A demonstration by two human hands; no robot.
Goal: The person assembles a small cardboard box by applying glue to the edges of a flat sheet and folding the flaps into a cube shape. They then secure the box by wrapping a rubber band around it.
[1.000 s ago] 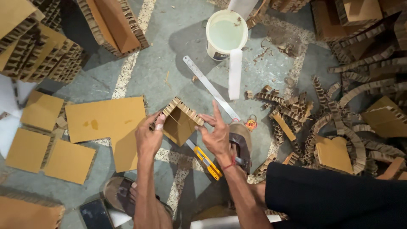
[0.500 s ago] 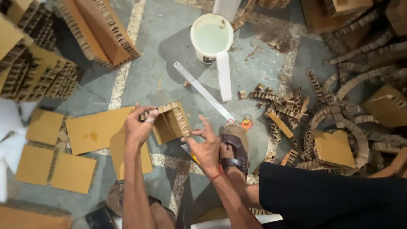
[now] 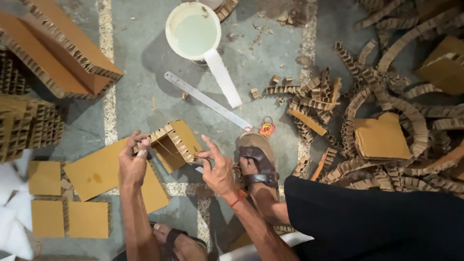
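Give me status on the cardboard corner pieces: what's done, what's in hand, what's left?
Done, by the look of it: a big folded honeycomb-cardboard corner lies top left, beside stacked pieces. In hand: the left hand and right hand hold a small folded piece, apparently stretching a rubber band around it. Left: flat squares lie unfolded, and the glue bucket and steel ruler are out on the floor.

Both hands on the folded cardboard piece
Left hand grips its corrugated edge; right hand pinches beside it, steel ruler nearby
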